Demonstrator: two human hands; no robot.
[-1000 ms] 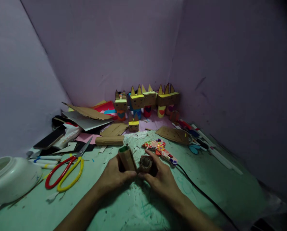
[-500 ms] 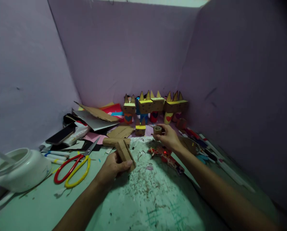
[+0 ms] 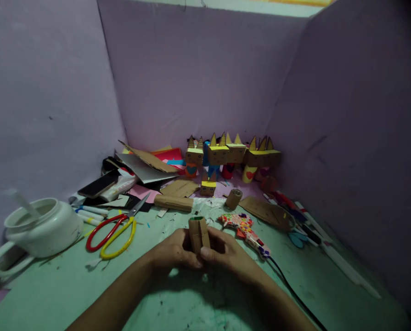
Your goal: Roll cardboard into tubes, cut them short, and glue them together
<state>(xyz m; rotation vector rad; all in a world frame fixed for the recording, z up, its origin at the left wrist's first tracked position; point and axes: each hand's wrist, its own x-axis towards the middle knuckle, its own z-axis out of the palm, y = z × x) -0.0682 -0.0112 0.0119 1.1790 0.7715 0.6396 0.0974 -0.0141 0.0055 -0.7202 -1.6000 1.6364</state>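
Both of my hands are closed around a folded piece of brown cardboard [image 3: 199,233], held upright above the table near the middle. My left hand [image 3: 172,250] grips its left side, and my right hand [image 3: 228,253] presses its right side with the thumb in front. Beyond them a small rolled cardboard tube [image 3: 233,199] stands slightly tilted on the table. A glue gun covered in a floral pattern [image 3: 244,230] lies to the right of my hands. Left of it, another cardboard roll [image 3: 173,202] rests flat.
Red and yellow scissors [image 3: 119,230] and a white teapot-like vessel [image 3: 47,227] are at left. Cardboard figures with pointed ears [image 3: 219,155] stand along the back wall. A black cord [image 3: 291,285] runs from the glue gun. Pens [image 3: 305,230] lie at right; paper sheets [image 3: 146,168] pile back left.
My right hand has let go of the small cardboard tube, leaving it on the table, and has come back to the cardboard piece. My left hand has turned that piece more upright.
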